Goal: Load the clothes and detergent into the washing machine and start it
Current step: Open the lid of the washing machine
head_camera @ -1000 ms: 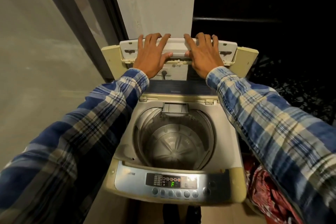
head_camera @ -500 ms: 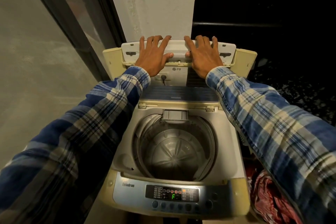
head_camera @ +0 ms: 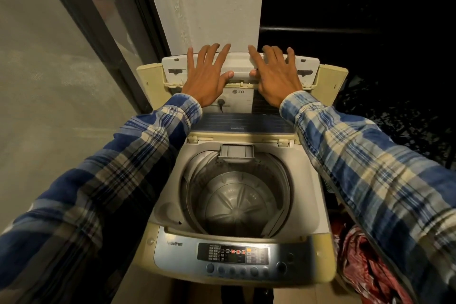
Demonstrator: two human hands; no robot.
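Note:
A top-loading washing machine point(head_camera: 318, 207) stands below me with its folding lid point(head_camera: 241, 66) raised against the wall. My left hand point(head_camera: 207, 79) and my right hand point(head_camera: 274, 76) lie flat on the lid's inner face, fingers spread and straight, thumbs at the fold. The steel drum point(head_camera: 237, 202) is open and holds nothing. At the front, the control panel point(head_camera: 232, 255) is lit, with a row of buttons under it. Red patterned clothes point(head_camera: 362, 264) lie in a heap beside the machine at the lower right, partly hidden by my right sleeve. No detergent is in sight.
A white pillar point(head_camera: 209, 7) rises right behind the lid. A dark-framed glass panel point(head_camera: 74, 32) runs along the left. The area to the right of the machine is dark, with a speckled black surface point(head_camera: 407, 118).
Both hands stay flat on the raised lid, its fingers now spread a little wider. The view has drifted slightly, so the control panel sits higher in frame.

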